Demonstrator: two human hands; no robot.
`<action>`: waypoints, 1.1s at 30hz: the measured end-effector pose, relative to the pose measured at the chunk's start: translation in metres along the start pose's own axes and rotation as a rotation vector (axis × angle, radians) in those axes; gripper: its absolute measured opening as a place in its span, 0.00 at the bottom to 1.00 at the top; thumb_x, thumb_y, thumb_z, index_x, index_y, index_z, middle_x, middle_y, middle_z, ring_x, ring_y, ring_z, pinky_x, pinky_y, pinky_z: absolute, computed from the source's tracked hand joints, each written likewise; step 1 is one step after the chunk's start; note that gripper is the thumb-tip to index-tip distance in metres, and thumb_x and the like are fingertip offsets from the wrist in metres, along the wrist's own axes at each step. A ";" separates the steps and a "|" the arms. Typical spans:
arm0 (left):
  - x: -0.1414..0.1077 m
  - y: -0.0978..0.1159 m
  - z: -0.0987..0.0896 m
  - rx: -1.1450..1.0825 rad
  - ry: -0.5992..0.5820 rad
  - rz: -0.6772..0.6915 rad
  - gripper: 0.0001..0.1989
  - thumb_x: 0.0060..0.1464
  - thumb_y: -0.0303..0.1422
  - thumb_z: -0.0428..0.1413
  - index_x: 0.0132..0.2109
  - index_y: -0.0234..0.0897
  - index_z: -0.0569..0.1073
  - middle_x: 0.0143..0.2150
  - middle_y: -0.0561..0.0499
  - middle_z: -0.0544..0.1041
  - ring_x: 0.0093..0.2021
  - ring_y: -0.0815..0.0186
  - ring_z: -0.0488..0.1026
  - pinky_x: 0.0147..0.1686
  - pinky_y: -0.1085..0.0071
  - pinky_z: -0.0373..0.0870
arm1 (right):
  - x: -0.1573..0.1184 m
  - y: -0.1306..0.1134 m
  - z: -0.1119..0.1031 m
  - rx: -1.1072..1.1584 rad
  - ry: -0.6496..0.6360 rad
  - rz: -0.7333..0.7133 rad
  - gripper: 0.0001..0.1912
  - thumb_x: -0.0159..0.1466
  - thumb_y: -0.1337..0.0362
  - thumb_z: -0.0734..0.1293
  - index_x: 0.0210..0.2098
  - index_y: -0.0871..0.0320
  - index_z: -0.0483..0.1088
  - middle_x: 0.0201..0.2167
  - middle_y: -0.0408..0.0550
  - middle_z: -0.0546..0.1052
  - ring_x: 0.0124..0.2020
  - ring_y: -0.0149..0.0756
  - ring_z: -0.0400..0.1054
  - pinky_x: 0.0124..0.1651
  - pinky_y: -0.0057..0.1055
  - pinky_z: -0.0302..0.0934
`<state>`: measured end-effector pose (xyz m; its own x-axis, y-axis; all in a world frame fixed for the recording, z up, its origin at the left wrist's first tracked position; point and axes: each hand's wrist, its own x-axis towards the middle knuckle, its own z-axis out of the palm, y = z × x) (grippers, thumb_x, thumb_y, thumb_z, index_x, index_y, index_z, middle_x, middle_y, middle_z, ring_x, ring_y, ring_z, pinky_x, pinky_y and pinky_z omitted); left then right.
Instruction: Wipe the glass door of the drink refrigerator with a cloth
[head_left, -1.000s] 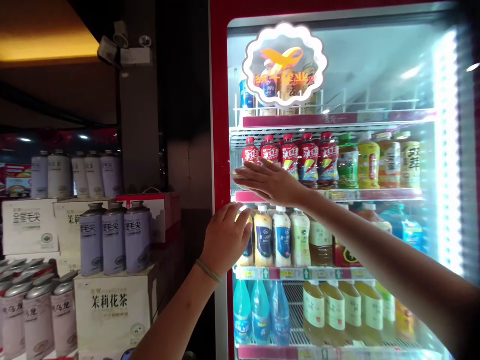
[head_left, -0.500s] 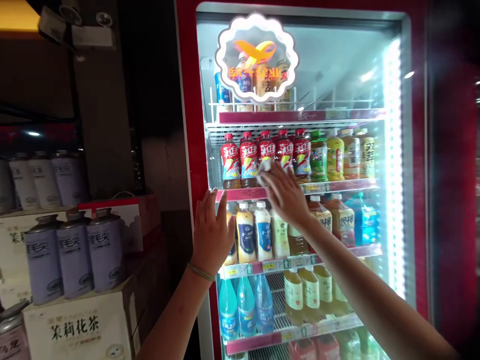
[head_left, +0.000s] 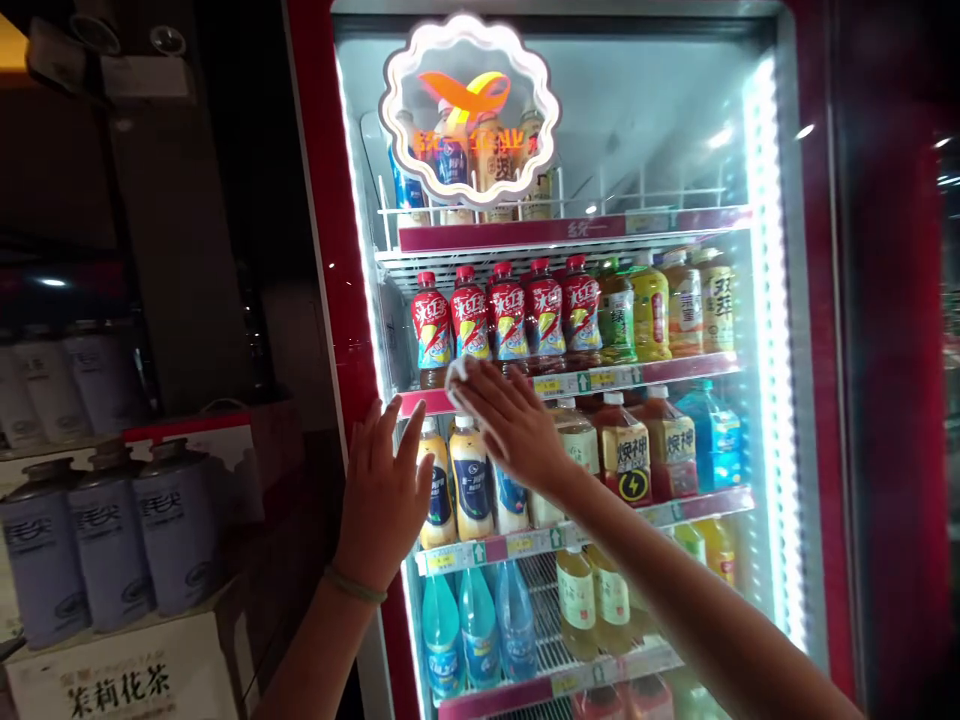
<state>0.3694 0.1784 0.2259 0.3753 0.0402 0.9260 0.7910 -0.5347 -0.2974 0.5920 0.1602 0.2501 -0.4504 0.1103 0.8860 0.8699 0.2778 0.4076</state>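
Note:
A tall lit drinks cooler with a red frame [head_left: 322, 200] and a glass front fills the middle. My left hand [head_left: 382, 490], with a band on its wrist, rests spread against the frame's left edge and the glass, holding nothing. Flat over the glass, my right hand [head_left: 514, 425] presses a white cloth [head_left: 457, 373] that shows at its fingertips. Behind the cloth stand red-capped bottles [head_left: 471, 310] on a shelf. White-capped bottles [head_left: 472, 480] are on the shelf below, partly hidden by my right hand.
At the left, purple-grey canisters [head_left: 172, 530] stand on a carton [head_left: 135, 675], with a red and white box [head_left: 202, 460] behind. A round glowing sign [head_left: 551, 110] hangs at the cooler's top. Blue bottles [head_left: 478, 635] sit lower down.
My right hand has slid left and slightly down across the glass with the cloth. The view has shifted, so the cooler sits further left. My left hand stays at the frame's edge.

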 end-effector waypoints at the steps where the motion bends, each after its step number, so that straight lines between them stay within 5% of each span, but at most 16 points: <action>1: 0.000 0.000 0.000 0.004 -0.001 0.003 0.31 0.68 0.30 0.54 0.73 0.37 0.57 0.73 0.32 0.61 0.76 0.41 0.55 0.70 0.36 0.62 | -0.011 0.018 -0.008 -0.010 0.025 0.051 0.46 0.71 0.73 0.60 0.79 0.44 0.33 0.79 0.42 0.51 0.79 0.42 0.45 0.81 0.53 0.44; 6: 0.000 0.000 0.001 0.014 -0.002 -0.003 0.34 0.68 0.32 0.55 0.75 0.41 0.54 0.73 0.33 0.60 0.75 0.41 0.57 0.69 0.35 0.63 | -0.079 0.123 -0.049 -0.106 0.257 0.383 0.37 0.73 0.71 0.58 0.77 0.42 0.49 0.76 0.45 0.59 0.77 0.51 0.52 0.76 0.62 0.52; 10: 0.007 0.015 0.006 0.023 0.040 -0.082 0.34 0.66 0.37 0.58 0.75 0.42 0.56 0.72 0.32 0.61 0.74 0.39 0.58 0.69 0.34 0.61 | -0.104 0.137 -0.056 -0.114 0.290 0.449 0.36 0.74 0.70 0.58 0.78 0.44 0.48 0.77 0.49 0.58 0.77 0.53 0.51 0.74 0.62 0.55; 14: 0.023 0.067 0.019 0.026 0.097 -0.171 0.34 0.67 0.37 0.58 0.74 0.39 0.57 0.72 0.31 0.61 0.76 0.38 0.52 0.71 0.33 0.56 | -0.101 0.117 -0.056 -0.063 0.084 0.278 0.41 0.73 0.71 0.58 0.79 0.40 0.38 0.77 0.45 0.58 0.78 0.49 0.48 0.77 0.59 0.51; 16: 0.030 0.102 0.028 -0.005 0.058 -0.122 0.32 0.67 0.35 0.56 0.74 0.42 0.58 0.73 0.34 0.61 0.77 0.40 0.51 0.73 0.34 0.51 | -0.104 0.128 -0.064 -0.032 0.024 0.227 0.41 0.73 0.70 0.58 0.78 0.37 0.39 0.77 0.42 0.58 0.77 0.48 0.50 0.78 0.59 0.49; 20: 0.040 0.155 0.046 -0.086 0.010 -0.046 0.32 0.68 0.34 0.56 0.75 0.46 0.58 0.74 0.38 0.62 0.77 0.44 0.52 0.74 0.37 0.52 | -0.142 0.203 -0.093 -0.084 0.209 0.476 0.33 0.73 0.68 0.57 0.75 0.43 0.56 0.76 0.45 0.60 0.78 0.56 0.47 0.76 0.69 0.46; 24: 0.051 0.182 0.061 -0.108 0.004 -0.033 0.32 0.67 0.34 0.56 0.74 0.48 0.58 0.74 0.39 0.62 0.78 0.44 0.52 0.74 0.37 0.53 | -0.184 0.268 -0.110 -0.187 0.453 0.676 0.29 0.71 0.65 0.58 0.71 0.51 0.65 0.77 0.50 0.56 0.80 0.62 0.38 0.74 0.77 0.39; 28: 0.071 0.210 0.074 -0.123 0.052 -0.031 0.31 0.67 0.33 0.56 0.74 0.47 0.59 0.73 0.39 0.63 0.78 0.44 0.52 0.74 0.38 0.53 | -0.174 0.251 -0.098 -0.139 0.449 0.559 0.34 0.72 0.70 0.54 0.77 0.46 0.53 0.77 0.48 0.58 0.79 0.56 0.45 0.75 0.71 0.50; 31: 0.085 0.237 0.086 -0.122 0.083 -0.012 0.31 0.68 0.33 0.56 0.74 0.45 0.59 0.74 0.40 0.63 0.78 0.45 0.52 0.75 0.38 0.51 | -0.155 0.227 -0.093 -0.047 0.224 0.310 0.41 0.72 0.72 0.54 0.79 0.41 0.39 0.77 0.44 0.58 0.79 0.49 0.46 0.77 0.62 0.53; 33: 0.090 0.253 0.096 -0.127 0.098 -0.007 0.31 0.68 0.33 0.55 0.74 0.44 0.60 0.74 0.40 0.63 0.78 0.46 0.51 0.75 0.39 0.51 | -0.155 0.234 -0.100 -0.027 0.103 0.191 0.42 0.72 0.72 0.56 0.79 0.41 0.38 0.77 0.42 0.58 0.78 0.47 0.47 0.79 0.57 0.51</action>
<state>0.6494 0.1275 0.2117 0.3160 -0.0350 0.9481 0.7239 -0.6370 -0.2648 0.8855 0.1124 0.2307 -0.2548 0.0598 0.9651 0.9433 0.2352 0.2344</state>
